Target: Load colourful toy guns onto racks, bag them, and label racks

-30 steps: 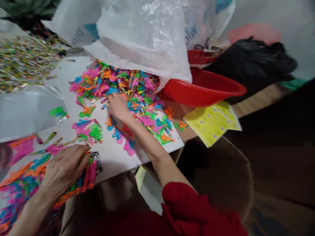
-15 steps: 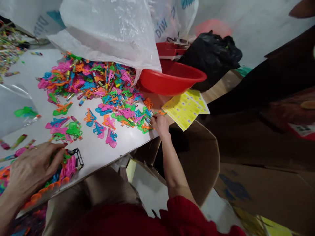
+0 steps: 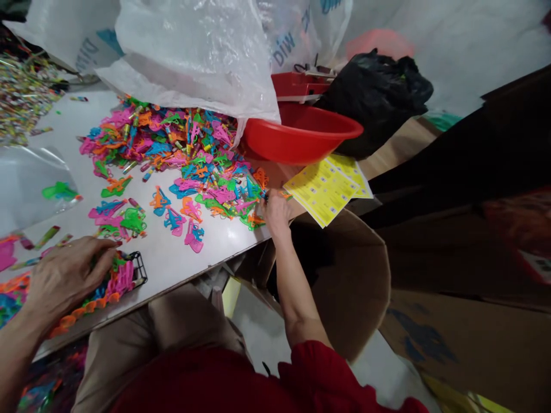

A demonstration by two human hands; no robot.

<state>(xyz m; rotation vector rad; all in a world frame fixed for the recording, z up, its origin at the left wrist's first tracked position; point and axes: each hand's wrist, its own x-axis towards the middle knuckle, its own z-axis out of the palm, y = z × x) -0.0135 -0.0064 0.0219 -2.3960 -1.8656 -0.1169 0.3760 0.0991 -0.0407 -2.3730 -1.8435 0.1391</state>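
Observation:
A heap of small bright plastic toy pieces [image 3: 181,149] in pink, orange, blue and green spreads over the white tabletop [image 3: 215,246]. My right hand [image 3: 275,211] reaches to the table's right edge and pinches small pieces there, fingers curled. My left hand [image 3: 64,275] rests fingers-down on a stacked bunch of the coloured pieces [image 3: 107,289] beside a small black wire basket [image 3: 138,271] at the near edge.
A red basin [image 3: 301,135] stands beyond the heap, partly under a large white plastic bag [image 3: 193,51]. Yellow printed sheets [image 3: 327,186] lie to its right. A black bag [image 3: 374,97] sits behind. An open cardboard box [image 3: 348,275] is below the table edge.
My right hand has left the middle of the heap and gone to the table's right edge by the yellow sheets. The view swung right. My left hand stays on the stack.

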